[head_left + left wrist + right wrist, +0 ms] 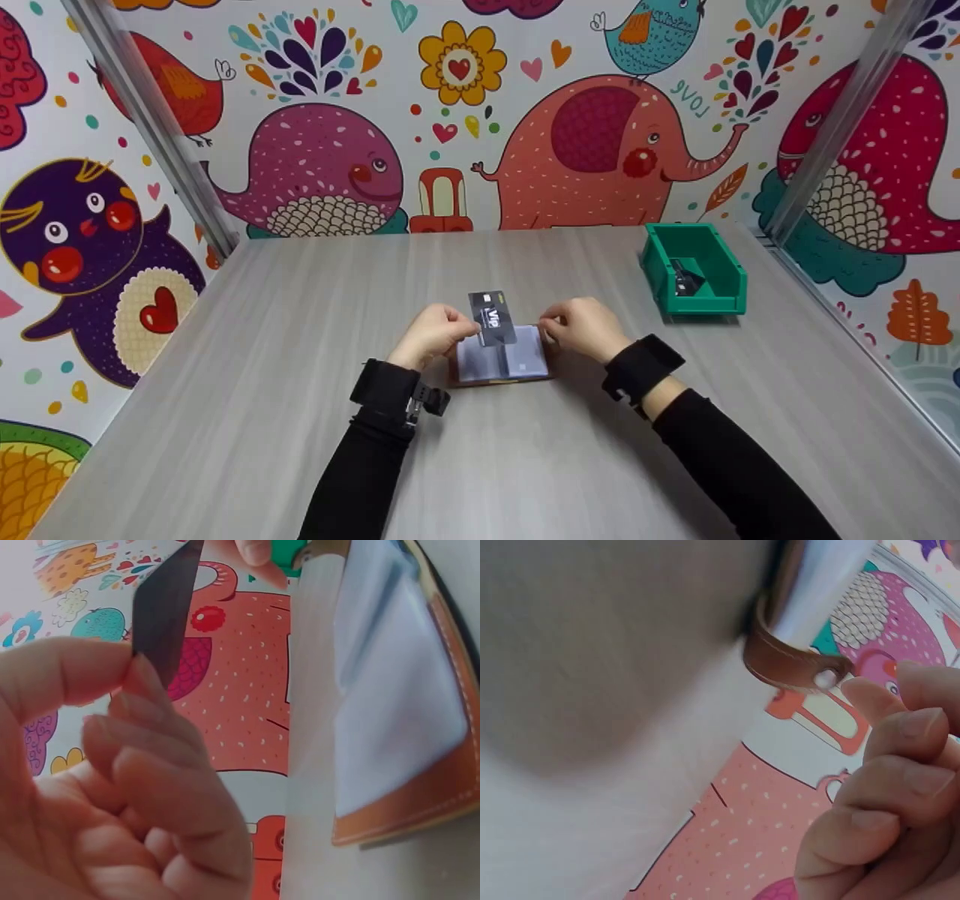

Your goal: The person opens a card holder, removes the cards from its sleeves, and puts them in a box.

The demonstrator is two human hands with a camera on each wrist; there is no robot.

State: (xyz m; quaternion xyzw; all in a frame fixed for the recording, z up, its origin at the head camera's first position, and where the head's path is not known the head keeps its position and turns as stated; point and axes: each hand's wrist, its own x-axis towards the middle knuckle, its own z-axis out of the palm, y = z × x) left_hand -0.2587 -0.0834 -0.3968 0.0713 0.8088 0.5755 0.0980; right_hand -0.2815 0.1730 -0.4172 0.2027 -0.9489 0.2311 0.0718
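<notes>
A black card [493,319] printed with "Vip" is pinched between the thumb and finger of my left hand [437,331]. It stands tilted over the open card holder [529,361], which has brown leather covers and clear plastic sleeves. In the left wrist view, the card [163,611] shows its dark side, with the holder's brown edge [420,814] to its right. My right hand [589,326] is at the holder's upper right corner, fingers curled. Its fingertips pinch the end of the brown strap [784,664], which carries a metal snap [826,679].
A green bin [709,304] stands at the back right of the table, with dark cards [686,281] inside. The grey wood-grain table [315,300] meets printed walls [457,135] at the back and sides. Metal posts [150,112] rise at the corners.
</notes>
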